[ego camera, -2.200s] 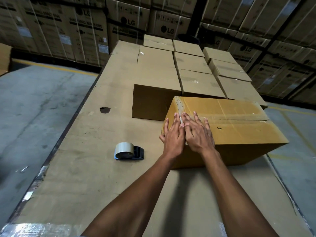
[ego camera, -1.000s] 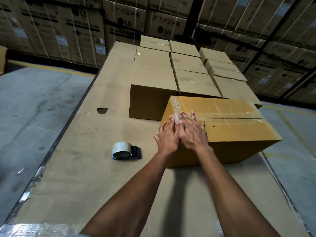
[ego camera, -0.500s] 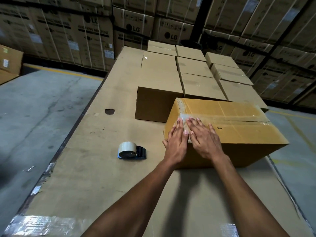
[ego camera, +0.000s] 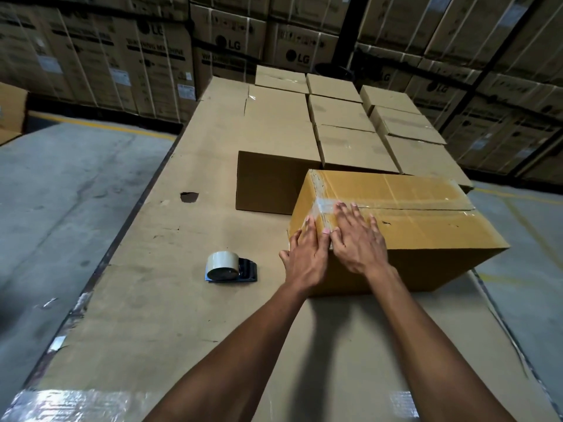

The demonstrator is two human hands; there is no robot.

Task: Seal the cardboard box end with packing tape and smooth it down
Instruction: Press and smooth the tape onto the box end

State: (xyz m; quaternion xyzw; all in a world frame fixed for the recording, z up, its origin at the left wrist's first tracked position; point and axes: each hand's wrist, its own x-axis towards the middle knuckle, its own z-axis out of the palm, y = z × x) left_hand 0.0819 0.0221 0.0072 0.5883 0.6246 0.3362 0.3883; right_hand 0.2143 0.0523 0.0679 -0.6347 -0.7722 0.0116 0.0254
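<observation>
A brown cardboard box (ego camera: pixel 426 226) lies on the big cardboard-covered work surface (ego camera: pixel 170 300), its near left corner turned toward me. Clear packing tape (ego camera: pixel 321 207) wraps over that corner edge. My left hand (ego camera: pixel 306 257) lies flat on the box's left end face, fingers spread upward. My right hand (ego camera: pixel 356 239) presses flat on the top and front near the corner, fingertips at the tape. Neither hand holds anything. A roll of tape in a dark dispenser (ego camera: pixel 228 266) rests on the surface, left of my hands.
Several sealed cartons (ego camera: pixel 350 147) stand in rows behind the box, the nearest one (ego camera: pixel 268 181) touching its far left. A small hole (ego camera: pixel 189 197) marks the surface. Concrete floor (ego camera: pixel 61 193) drops away on the left and right. Stacked printed cartons (ego camera: pixel 152 56) fill the background.
Both hands have slid over the taped corner: up to the top edge, then apart and down, with the left now lower on the end face and the right spread over the top.
</observation>
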